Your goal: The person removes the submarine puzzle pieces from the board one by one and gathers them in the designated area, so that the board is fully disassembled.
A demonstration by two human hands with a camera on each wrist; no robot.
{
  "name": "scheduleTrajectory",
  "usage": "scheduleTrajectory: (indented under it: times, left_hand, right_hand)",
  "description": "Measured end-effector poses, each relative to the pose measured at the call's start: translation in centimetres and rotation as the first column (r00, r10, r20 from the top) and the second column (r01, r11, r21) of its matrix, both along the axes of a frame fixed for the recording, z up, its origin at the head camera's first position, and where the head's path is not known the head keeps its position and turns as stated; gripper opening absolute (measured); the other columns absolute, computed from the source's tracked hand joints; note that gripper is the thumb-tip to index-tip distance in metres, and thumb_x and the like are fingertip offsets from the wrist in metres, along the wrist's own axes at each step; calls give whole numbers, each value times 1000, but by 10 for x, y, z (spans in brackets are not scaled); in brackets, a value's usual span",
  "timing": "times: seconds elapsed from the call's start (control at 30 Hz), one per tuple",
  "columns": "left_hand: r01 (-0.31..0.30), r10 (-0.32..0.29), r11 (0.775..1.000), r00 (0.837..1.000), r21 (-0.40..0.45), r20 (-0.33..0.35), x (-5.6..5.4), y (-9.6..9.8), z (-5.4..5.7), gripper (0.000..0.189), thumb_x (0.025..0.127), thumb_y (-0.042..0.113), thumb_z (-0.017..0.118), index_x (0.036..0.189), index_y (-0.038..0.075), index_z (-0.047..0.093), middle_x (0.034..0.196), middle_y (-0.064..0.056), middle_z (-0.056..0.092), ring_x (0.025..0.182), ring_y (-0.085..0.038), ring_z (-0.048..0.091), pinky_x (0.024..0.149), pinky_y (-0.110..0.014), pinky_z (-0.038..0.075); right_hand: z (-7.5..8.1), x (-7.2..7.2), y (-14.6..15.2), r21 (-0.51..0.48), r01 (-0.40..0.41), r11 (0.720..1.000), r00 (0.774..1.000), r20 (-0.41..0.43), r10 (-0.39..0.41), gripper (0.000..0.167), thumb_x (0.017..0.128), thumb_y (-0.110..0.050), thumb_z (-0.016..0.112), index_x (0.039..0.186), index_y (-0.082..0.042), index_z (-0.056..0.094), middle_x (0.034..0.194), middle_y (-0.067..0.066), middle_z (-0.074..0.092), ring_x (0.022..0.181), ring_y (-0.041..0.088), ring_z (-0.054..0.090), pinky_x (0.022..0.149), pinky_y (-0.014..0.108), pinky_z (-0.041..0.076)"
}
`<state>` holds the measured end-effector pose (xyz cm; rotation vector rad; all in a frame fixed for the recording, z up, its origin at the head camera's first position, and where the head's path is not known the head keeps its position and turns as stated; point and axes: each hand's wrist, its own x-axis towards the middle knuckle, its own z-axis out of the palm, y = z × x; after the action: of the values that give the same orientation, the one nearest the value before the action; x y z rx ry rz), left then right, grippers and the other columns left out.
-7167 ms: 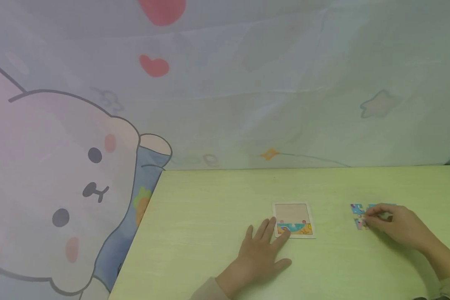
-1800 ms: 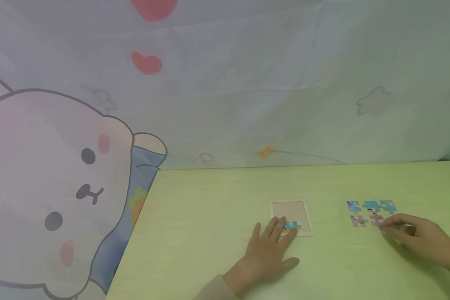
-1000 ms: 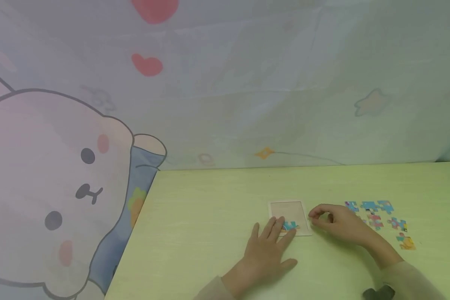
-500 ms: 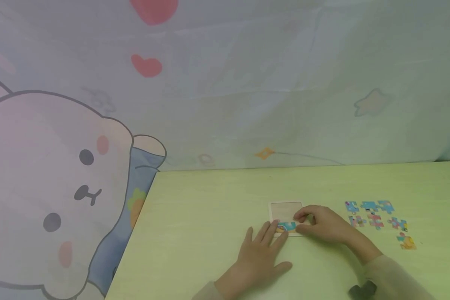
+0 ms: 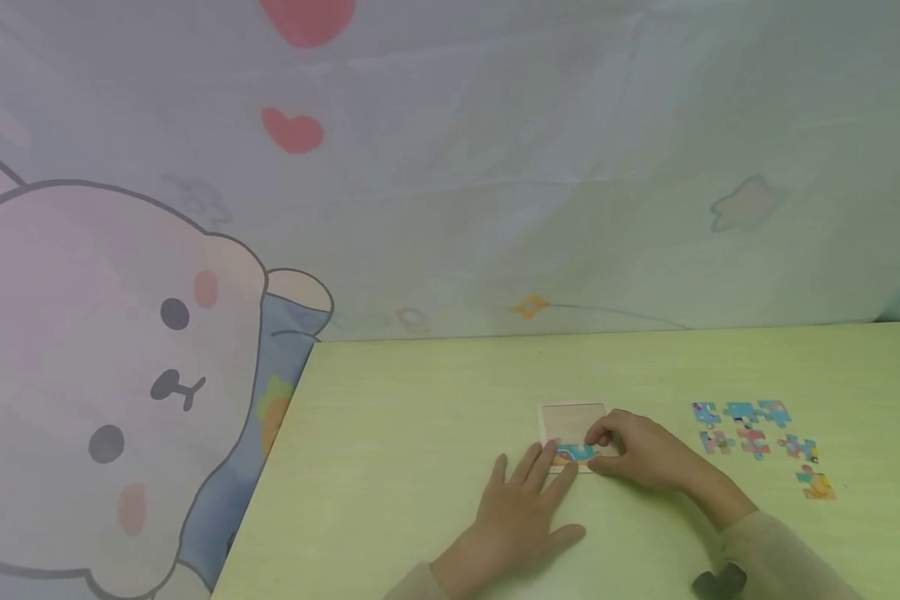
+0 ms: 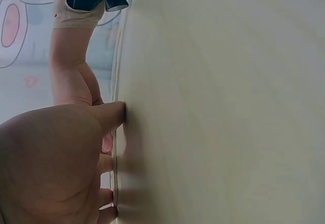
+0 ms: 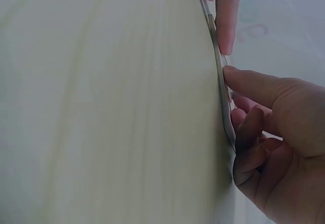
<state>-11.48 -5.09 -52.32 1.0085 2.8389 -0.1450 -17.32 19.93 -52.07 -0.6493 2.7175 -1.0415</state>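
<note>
A small square puzzle tray with a light rim lies on the table, its upper part showing bare board. Blue and orange jigsaw pieces sit along its lower edge. My left hand lies with spread, straight fingers at the tray's lower left, its fingertips touching the rim and pieces. At the tray's lower right, my right hand pinches a blue jigsaw piece between thumb and curled fingers, which partly hide it. The right wrist view shows the right thumb over the tray's edge.
Several loose jigsaw pieces lie to the right of the right forearm, with an orange one nearest. A dark wrist mount sits by the right sleeve. A printed cloth hangs behind the table's back edge.
My right hand has moved left from the loose pieces to the tray. The orange piece once in the tray's lower right now lies with the loose ones. The left hand stays at the tray.
</note>
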Motion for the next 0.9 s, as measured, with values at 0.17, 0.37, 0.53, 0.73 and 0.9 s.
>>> scheduleTrajectory:
  times: [0.17,0.37,0.53,0.73,0.9]
  left_hand:
    - [13,-13,1000,1000,-6,-13,0,0,0,75,104,71,24,167,30,23,174,-7,8,157,-25,18,116,-60,32]
    - [12,-12,1000,1000,-12,-14,0,0,2,75,104,71,24,167,31,22,174,-7,8,157,-25,18,116,-60,32]
    - [14,-14,1000,1000,0,5,1,0,3,75,104,70,25,167,30,21,174,-7,6,158,-26,16,117,-60,31]
    - [18,-18,1000,1000,3,0,0,0,1,75,104,70,24,167,30,21,174,-7,7,158,-26,17,117,-60,32]
    - [8,-8,1000,1000,-10,8,0,0,0,75,104,71,22,168,31,19,174,-6,5,158,-26,15,118,-59,30]
  right_hand:
    - [1,1,-1,-14,9,1000,1000,17,-9,30,90,-32,83,109,-14,68,100,-6,62,89,14,55,79,32,50]
    - [2,1,-3,-54,26,998,999,46,-23,21,92,-27,80,106,-18,67,95,-9,64,77,11,55,74,31,49]
    - [3,1,-1,-113,20,993,997,71,-12,11,97,-20,74,104,-16,68,89,-7,66,64,11,55,64,28,50]
    - [-1,-1,2,-134,20,991,998,60,-12,9,97,-21,75,103,-17,70,91,-7,67,67,11,56,63,28,51]
    - [1,-1,3,-140,47,989,998,50,-40,7,98,-21,74,103,-18,71,92,-7,68,68,12,56,63,28,49]
